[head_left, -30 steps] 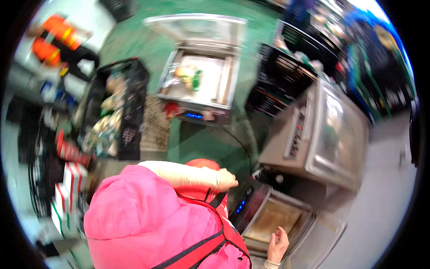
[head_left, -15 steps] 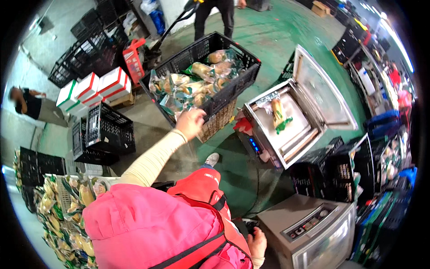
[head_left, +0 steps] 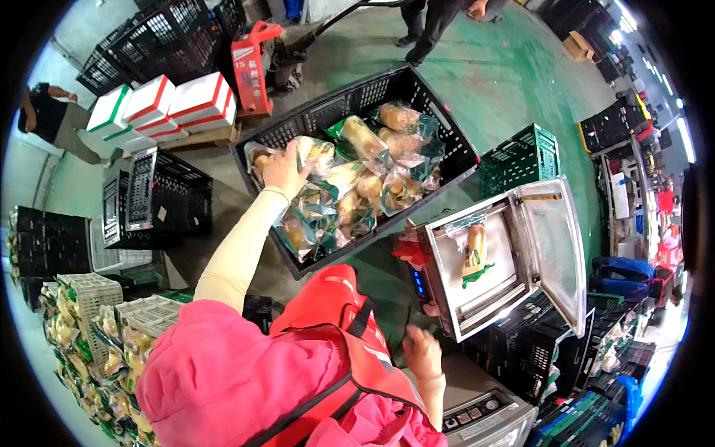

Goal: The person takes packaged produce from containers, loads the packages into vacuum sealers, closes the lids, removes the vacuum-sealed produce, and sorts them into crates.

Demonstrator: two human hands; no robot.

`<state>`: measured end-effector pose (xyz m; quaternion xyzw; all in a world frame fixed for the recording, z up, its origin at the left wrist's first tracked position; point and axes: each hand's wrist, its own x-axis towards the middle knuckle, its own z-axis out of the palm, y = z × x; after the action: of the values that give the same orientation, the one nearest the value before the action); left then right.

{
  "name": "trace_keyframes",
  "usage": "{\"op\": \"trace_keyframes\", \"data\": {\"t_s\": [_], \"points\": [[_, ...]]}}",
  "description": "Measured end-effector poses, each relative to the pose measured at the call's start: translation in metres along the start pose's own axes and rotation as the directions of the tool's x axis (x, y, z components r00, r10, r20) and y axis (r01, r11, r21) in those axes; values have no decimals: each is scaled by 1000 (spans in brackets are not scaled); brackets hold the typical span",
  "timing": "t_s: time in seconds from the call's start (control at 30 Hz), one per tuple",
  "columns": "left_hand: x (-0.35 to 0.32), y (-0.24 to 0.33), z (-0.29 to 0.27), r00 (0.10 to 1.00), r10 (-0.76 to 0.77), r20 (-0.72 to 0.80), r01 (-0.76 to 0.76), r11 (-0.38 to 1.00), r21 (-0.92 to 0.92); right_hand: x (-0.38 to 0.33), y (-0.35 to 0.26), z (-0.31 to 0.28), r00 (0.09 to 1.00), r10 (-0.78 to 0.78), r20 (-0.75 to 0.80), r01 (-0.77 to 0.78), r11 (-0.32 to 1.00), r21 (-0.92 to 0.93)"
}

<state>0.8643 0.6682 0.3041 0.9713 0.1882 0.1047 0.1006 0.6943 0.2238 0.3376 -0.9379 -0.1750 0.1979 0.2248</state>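
Note:
My left hand reaches into a black plastic crate, its fingers closed round a bagged pale vegetable. More pale, tapering vegetables in clear and green plastic bags lie heaped in the crate. My right hand is loosely bent above a closed metal machine and holds nothing that I can see; its fingers are partly apart. Ahead of it stands a vacuum sealer with its clear lid raised. One bagged vegetable lies in its chamber.
White foam boxes sit on a wooden pallet beside a red pallet jack. Black crates stand at the left, with piled bagged vegetables nearer me. A green crate stands behind the sealer. Two people are farther off.
My left hand has moved from the crate's near edge into it and taken hold of a bagged vegetable. My right hand has risen. The view has shifted, and the person beyond the crate has moved right.

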Motion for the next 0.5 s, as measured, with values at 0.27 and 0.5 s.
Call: {"op": "trace_keyframes", "data": {"t_s": [0.27,0.5], "points": [[1,-7,20,962,-267,64,271,960,-67,228,-44,-70,941,-233,-247,305,900,313],[16,-9,-7,946,-306,106,288,944,159,423,-44,-14,988,-83,-130,77,996,-44]]}}
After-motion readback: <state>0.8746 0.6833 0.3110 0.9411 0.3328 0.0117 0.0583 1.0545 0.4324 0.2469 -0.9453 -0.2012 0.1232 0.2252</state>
